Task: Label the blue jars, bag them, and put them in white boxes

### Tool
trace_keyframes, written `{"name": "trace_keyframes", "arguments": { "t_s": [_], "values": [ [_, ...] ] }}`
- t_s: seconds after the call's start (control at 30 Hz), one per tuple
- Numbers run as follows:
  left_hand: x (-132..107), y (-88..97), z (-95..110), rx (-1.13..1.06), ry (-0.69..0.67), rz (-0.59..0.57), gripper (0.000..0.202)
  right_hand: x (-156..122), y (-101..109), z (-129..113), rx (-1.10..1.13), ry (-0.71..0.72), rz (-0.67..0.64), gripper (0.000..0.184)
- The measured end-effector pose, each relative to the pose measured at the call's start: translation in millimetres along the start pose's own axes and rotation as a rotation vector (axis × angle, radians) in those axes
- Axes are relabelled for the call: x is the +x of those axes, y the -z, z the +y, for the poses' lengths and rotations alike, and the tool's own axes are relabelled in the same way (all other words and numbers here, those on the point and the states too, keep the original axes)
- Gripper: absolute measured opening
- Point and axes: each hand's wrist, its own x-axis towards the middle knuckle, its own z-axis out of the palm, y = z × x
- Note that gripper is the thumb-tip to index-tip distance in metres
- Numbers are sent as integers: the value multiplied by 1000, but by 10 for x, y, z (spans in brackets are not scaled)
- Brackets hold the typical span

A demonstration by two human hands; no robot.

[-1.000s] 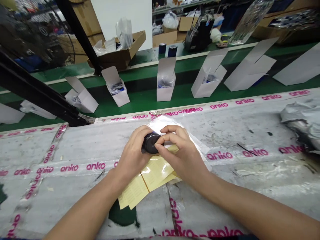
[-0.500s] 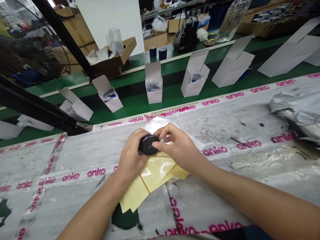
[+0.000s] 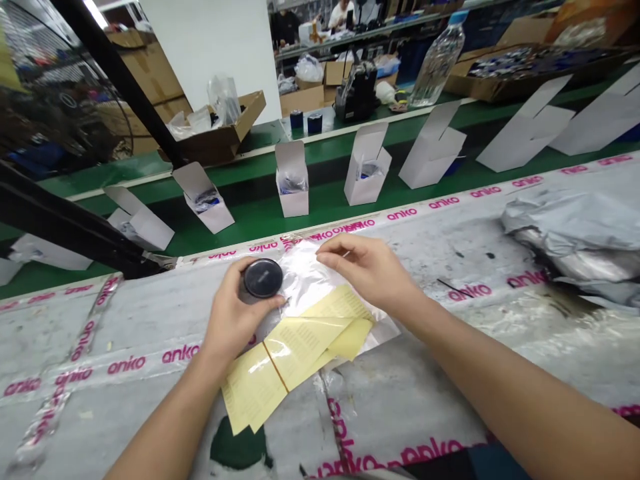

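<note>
My left hand (image 3: 231, 319) is closed around a small round black object (image 3: 263, 278), its flat dark end facing me. My right hand (image 3: 367, 270) sits just to the right, thumb and forefinger pinched on the edge of a clear plastic bag (image 3: 310, 277) lying on the bench. Yellow paper sheets (image 3: 295, 347) lie under and in front of both hands, partly covered by the bag. The bench top (image 3: 450, 333) is grey and taped over with pink "anko" tape.
A green conveyor belt (image 3: 320, 200) behind the bench carries several open white cartons (image 3: 293, 180). A crumpled grey plastic bag (image 3: 575, 233) lies at the right. A black metal frame (image 3: 75, 220) crosses at the left. Cardboard boxes and a clear bottle (image 3: 437, 60) stand beyond.
My hands have drawn apart: the left one moved the black object to the left, and the right one came off it and now pinches the clear bag. The view shifted.
</note>
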Motion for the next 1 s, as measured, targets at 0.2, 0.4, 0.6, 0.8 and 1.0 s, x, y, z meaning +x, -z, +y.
{"name": "trace_keyframes", "arguments": {
  "t_s": [0.2,0.4,0.6,0.8,1.0],
  "values": [
    [75,206,-106,150,38,102,88,42,-101,205,-394,217,-220,12],
    [-111,85,196,187,-379,137,40,50,-210,221,-428,287,-299,13],
    [-210,-150,155,139,-365,-17,37,-39,-102,94,-429,478,-274,8],
    [-237,-259,104,-200,-139,-92,34,-105,-94,51,-334,674,-181,14],
    [-239,-198,293,-441,37,-66,27,-77,-111,127,-90,404,-149,77]
  ]
}}
